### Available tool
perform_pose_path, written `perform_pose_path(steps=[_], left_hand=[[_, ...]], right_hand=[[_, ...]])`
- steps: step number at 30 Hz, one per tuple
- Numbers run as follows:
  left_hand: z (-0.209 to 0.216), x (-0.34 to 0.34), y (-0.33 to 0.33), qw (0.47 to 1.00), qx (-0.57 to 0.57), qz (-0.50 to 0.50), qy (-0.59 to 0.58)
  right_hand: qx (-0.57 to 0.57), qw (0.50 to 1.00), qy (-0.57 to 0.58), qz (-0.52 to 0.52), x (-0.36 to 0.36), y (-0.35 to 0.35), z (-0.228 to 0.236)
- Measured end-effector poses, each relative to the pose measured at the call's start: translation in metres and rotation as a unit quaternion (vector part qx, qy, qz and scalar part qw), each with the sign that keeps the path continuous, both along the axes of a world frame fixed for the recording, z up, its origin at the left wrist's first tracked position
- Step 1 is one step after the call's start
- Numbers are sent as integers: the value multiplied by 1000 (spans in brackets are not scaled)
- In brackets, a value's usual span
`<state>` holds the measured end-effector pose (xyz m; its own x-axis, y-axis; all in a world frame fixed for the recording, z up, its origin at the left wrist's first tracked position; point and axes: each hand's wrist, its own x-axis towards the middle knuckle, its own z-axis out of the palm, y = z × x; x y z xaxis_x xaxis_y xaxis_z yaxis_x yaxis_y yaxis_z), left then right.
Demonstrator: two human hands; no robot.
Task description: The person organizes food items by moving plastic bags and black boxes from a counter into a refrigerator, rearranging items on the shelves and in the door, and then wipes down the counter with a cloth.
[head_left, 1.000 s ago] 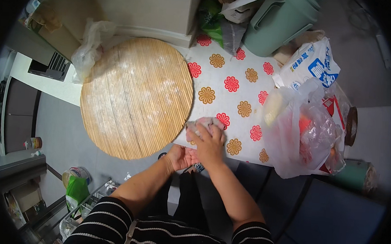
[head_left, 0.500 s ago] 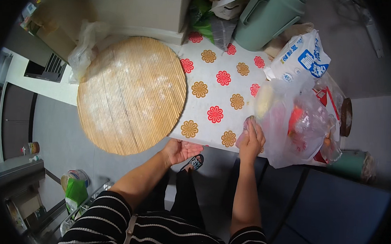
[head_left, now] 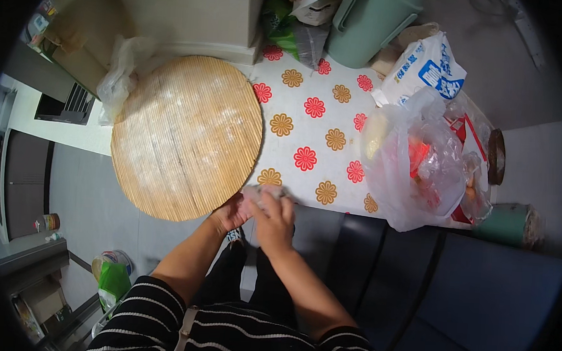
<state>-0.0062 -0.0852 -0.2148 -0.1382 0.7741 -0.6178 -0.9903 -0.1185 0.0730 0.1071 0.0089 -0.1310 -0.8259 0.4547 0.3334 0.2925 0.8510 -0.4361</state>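
Observation:
My right hand is closed on a crumpled pinkish-grey cloth, at the front edge of the flower-patterned table cover. Just to its left, my left hand is open with the palm up, held below the table edge. The cloth and the right hand hide its fingertips. Directly beyond my left hand lies a large round slatted mat, dusted with white powder and jutting over the table's front edge.
A translucent plastic bag with red and clear packets sits at the right. Behind it lean a white-and-blue bag and a pale green jug. Dark blue seating stands at lower right. A crumpled clear bag touches the mat's far left.
My right hand has swept the cloth leftward along the table's front edge to my left hand. My left hand has shifted slightly left and stays below the edge.

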Motion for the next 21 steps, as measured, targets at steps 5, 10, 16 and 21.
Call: perform_pose_path(steps=[5, 10, 16, 21], left_hand=[[-11, 12, -10, 996, -70, -44, -23], [52, 50, 16, 990, 12, -116, -76], [223, 74, 162, 974, 169, -151, -19], [276, 93, 301, 965, 54, -214, 141]], right_hand=[[-13, 984, -36, -175, 22, 57, 1], [-170, 974, 123, -89, 51, 72, 59], [-273, 861, 378, -204, 136, 145, 158], [-335, 792, 467, -205, 182, 188, 180]])
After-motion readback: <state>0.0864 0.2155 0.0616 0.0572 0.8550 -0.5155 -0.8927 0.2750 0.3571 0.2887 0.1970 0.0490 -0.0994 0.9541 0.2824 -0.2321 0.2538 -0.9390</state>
